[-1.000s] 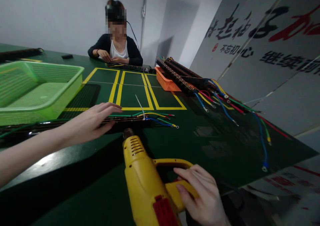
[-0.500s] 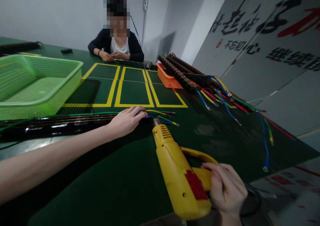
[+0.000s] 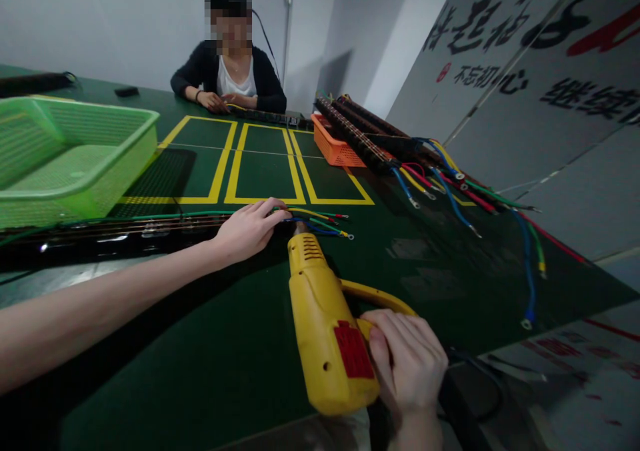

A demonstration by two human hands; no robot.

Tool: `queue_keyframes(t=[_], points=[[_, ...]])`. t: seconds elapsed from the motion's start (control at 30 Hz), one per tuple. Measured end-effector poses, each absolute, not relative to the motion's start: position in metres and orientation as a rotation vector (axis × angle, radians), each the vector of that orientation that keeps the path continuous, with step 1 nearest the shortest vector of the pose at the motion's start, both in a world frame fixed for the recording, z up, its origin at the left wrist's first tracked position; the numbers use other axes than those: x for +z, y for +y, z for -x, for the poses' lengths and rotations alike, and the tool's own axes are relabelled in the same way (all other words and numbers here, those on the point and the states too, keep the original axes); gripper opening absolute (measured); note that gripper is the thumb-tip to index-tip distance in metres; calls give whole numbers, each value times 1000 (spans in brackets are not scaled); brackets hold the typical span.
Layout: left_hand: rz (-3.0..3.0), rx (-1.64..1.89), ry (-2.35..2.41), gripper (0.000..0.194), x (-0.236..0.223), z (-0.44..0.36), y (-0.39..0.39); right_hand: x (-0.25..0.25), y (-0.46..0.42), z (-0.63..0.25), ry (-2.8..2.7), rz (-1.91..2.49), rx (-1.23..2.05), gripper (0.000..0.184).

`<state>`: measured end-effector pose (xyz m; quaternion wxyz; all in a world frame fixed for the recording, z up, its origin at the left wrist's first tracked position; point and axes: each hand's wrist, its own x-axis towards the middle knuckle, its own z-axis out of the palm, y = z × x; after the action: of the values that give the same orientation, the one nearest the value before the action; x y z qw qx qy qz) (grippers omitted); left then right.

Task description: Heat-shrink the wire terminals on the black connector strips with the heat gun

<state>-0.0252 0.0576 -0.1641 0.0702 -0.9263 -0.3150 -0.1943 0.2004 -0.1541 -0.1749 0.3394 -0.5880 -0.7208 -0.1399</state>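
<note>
My right hand is wrapped round the handle of a yellow heat gun with a red panel. Its metal nozzle points away from me and ends close to my left fingertips. My left hand is closed over the end of a long black wired bar lying across the green table. From under those fingers, several coloured wires with metal terminals fan out to the right. The exact spot that the left fingers grip is hidden by the hand.
A green plastic basket stands at the left behind the bar. An orange basket at the back right bears several similar bars, their wires hanging forward. Yellow tape marks rectangles on the table. Across from me a person sits with hands on the table.
My left hand has slid right along the bar to its wire end and closed there. The heat gun has shifted right, then slightly back left, its nozzle now beside the wires.
</note>
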Motion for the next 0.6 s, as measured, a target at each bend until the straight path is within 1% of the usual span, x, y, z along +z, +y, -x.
queue_keyframes(t=[0.3,0.6], points=[[2763,-556,-939,36,-163,25,57,-170,-150,-214,-1910,1482,-319,15],[2743,-526,-873,37,-165,27,60,-171,-155,-249,-1852,1502,-375,13]])
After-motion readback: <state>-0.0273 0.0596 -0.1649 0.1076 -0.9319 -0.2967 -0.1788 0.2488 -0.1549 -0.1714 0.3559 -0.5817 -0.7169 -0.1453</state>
